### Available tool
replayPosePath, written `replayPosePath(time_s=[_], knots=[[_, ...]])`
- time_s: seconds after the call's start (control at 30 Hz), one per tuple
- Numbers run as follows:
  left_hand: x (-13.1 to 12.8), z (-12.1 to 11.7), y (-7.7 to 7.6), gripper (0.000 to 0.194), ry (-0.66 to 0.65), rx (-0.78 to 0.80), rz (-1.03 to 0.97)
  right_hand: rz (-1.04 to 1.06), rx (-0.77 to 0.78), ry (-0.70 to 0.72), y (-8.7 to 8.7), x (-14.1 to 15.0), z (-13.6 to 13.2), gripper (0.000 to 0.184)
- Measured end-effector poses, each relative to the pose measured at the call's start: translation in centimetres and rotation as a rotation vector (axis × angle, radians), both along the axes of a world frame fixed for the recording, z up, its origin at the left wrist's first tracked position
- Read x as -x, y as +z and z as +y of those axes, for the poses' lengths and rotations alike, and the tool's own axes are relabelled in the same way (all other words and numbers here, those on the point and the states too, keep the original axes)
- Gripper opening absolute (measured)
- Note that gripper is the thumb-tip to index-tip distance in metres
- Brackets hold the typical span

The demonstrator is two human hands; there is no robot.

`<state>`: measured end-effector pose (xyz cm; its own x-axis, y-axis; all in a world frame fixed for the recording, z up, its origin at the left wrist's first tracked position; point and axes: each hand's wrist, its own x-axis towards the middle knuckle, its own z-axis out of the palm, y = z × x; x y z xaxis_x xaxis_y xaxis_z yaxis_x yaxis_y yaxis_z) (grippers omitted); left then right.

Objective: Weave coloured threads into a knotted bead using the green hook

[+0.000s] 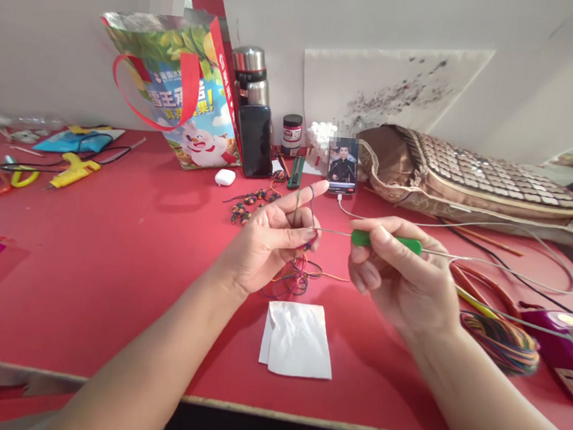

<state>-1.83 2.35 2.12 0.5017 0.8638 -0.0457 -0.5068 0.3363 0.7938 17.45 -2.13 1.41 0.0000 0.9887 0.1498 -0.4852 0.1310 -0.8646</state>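
Note:
In my right hand [411, 283] is a crochet hook with a green handle [404, 244], gripped between thumb and fingers. Its thin metal shaft points left and reaches my left thumb. My left hand [266, 243] pinches a small piece of multicoloured crochet work [308, 245], mostly hidden by the fingers. Dark yarn loops over the raised left index finger. Loose multicoloured yarn [297, 281] lies coiled on the red table below. The hook's tip meets the work at the left fingertips; whether it sits inside a loop is too small to tell.
A folded white tissue [301, 340] lies in front. A yarn ball [501, 341] and purple power strip [563, 346] are at right. Behind stand a propped phone [343, 166], dark phone [256, 142], shopping bag [208, 111] and handbag [471, 171]. A yellow glue gun [75, 171] is at left.

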Motion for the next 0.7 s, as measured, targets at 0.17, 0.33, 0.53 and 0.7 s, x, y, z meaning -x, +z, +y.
replayPosePath(time_s=[0.17,0.33,0.53,0.7], knots=[[-1.1,-0.8,-0.1,0.064,0.123,-0.084,0.021,0.067,0.033,-0.041,-0.5,0.9,0.1,0.011],[-1.3,-0.8,0.0,0.051,0.215,-0.16,0.055,0.087,0.042,-0.053,-0.8,1.1,0.2,0.014],[-1.4,-0.7,-0.2,0.039,0.23,-0.194,0.064,0.054,0.017,-0.059,-1.1,1.0,0.1,0.009],[-1.4,-0.7,-0.3,0.037,0.254,-0.176,0.04,0.039,0.012,-0.082,-1.1,1.3,0.0,0.008]])
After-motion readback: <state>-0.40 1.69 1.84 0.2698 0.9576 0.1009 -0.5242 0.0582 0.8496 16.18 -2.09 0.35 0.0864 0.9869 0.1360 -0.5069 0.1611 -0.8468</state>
